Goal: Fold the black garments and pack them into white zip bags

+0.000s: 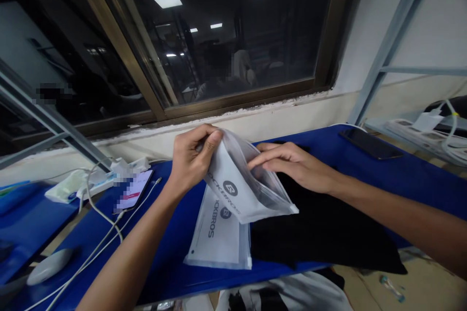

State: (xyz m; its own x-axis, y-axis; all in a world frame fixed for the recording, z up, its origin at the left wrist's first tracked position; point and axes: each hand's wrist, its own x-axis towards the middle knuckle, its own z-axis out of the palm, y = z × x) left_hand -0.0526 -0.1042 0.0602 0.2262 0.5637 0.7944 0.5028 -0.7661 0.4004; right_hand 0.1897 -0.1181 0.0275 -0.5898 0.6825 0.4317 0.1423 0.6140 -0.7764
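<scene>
My left hand [191, 158] pinches the top edge of a white zip bag [241, 189] printed with a brand name, holding it up above the blue table [175, 262]. My right hand [292, 163] has its fingers slid into the bag's open mouth, fingers together and stretched out. Under the raised bag lies a stack of the same flat white bags [219, 238]. A black cloth [321, 228] lies on the table beneath my right forearm.
A phone with a lit screen [133, 192] and white cables [98, 238] lie at the left, near a power strip [83, 184]. A dark phone [370, 143] rests at the far right. A window [219, 34] stands behind the table. More fabric [292, 296] hangs below the front edge.
</scene>
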